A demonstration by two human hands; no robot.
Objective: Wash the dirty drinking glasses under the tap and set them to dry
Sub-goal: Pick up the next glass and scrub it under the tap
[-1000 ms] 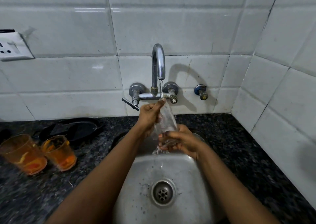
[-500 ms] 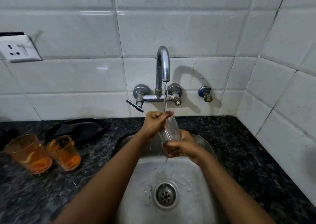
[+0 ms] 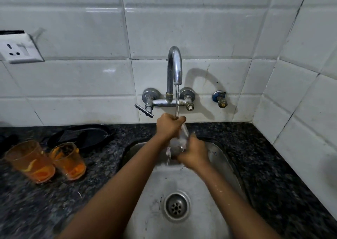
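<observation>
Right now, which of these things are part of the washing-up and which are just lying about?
Part of the job: clear glass gripped by left hand and right hand, running tap, sink, two dirty orange glasses.

Lying about: black pan, wall socket, blue-capped valve.

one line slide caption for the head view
Both hands rinse a clear drinking glass under the running chrome tap.

Both hands (image 3: 168, 126) (image 3: 194, 154) grip a clear glass (image 3: 179, 141) under the running tap (image 3: 174, 69).

Polished chrome tap (image 3: 174, 69), dull scuffed steel sink (image 3: 193, 184), speckled dark stone counter (image 3: 255, 158), glossy white ceramic wall tiles (image 3: 182, 29), clear glass tumbler (image 3: 179, 142).
</observation>
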